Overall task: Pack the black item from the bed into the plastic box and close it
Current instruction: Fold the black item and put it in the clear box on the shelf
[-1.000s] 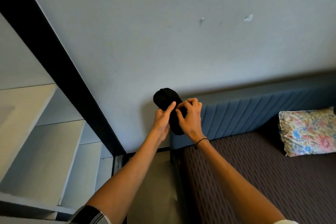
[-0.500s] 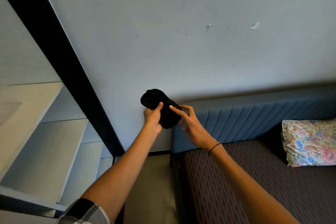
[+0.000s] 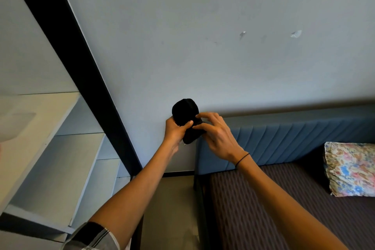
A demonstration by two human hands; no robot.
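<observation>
A small black cloth item (image 3: 185, 110), bunched into a rounded lump, is held up in front of the pale wall, above the corner of the bed. My left hand (image 3: 175, 131) grips its lower left side, thumb across the front. My right hand (image 3: 216, 135) pinches its right side with the fingertips; a thin black band circles that wrist. The lower part of the item is hidden behind my fingers. No plastic box is in view.
The bed (image 3: 284, 209) with a brown striped cover fills the lower right, backed by a blue padded headboard (image 3: 294, 142). A floral pillow (image 3: 351, 168) lies at the right edge. White shelves (image 3: 60, 148) and a black frame post (image 3: 81, 63) stand on the left.
My right hand, which had come off the black item half a second ago, has closed on it again. Both hands hold it slightly more to the right.
</observation>
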